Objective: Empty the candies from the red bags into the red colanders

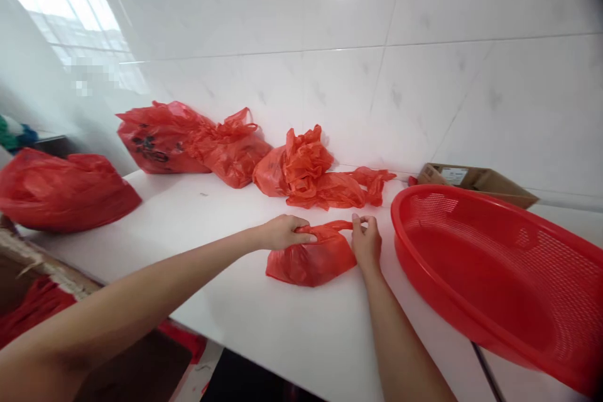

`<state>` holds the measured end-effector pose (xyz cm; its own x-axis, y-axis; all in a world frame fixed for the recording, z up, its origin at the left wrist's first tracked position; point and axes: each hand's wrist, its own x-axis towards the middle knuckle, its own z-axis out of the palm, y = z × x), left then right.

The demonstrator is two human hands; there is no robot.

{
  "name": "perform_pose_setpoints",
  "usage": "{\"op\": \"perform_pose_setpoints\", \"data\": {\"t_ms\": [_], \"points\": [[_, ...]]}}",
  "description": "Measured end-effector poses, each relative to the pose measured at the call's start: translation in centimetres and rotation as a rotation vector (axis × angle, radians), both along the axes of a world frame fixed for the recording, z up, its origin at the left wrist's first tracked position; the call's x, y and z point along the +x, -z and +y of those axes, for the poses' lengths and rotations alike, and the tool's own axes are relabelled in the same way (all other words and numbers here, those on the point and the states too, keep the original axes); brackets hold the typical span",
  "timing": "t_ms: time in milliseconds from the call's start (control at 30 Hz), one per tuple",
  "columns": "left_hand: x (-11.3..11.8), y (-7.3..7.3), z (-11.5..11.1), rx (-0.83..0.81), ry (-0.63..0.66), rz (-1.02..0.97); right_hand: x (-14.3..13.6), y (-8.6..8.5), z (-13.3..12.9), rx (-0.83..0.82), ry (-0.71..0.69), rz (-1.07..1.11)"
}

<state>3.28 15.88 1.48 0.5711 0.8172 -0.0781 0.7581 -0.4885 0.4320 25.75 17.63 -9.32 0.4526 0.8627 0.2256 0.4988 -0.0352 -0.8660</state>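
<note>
A small, filled red plastic bag [308,259] lies on the white worktop [292,333], near its front edge, just left of a large red perforated plastic basket [499,276]. The bag is crumpled, its top drawn into a thin strip. The left hand [282,232] grips the bag's upper left corner; the right hand [366,242] pinches the strip at the upper right. Several more red plastic bags [235,151] lie along the white tiled wall [424,75]. A brown cardboard box [475,181] stands behind the basket. A window [61,6] shows upper left.
</note>
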Motion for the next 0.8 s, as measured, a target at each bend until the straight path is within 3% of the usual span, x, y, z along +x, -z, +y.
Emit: {"op": "perform_pose_setpoints", "data": {"t_ms": [167,267,367,467,600,800], "points": [[-9.3,-5.1,-1.3,-0.453,-0.089,-0.136,0.0,0.4,0.2,-0.051,-0.021,-0.021],[-15.5,-7.4,-0.4,-0.418,-0.225,-0.026,0.0,0.6,0.3,-0.080,-0.024,-0.051],[-20.8,-8.5,1.8,-0.198,-0.392,0.220,0.1,0.7,0.4,-0.093,-0.027,-0.070],[-24.5,-8.4,4.3,0.021,-0.524,0.415,0.2,0.8,0.5,-0.098,-0.034,-0.083],[-27.1,-7.0,6.4,0.242,-0.663,0.449,0.2,0.9,0.5,-0.086,-0.032,-0.103],[-28.2,-4.4,5.5,0.335,-0.763,0.397,0.5,1.1,0.6,-0.073,-0.043,-0.119]]}}
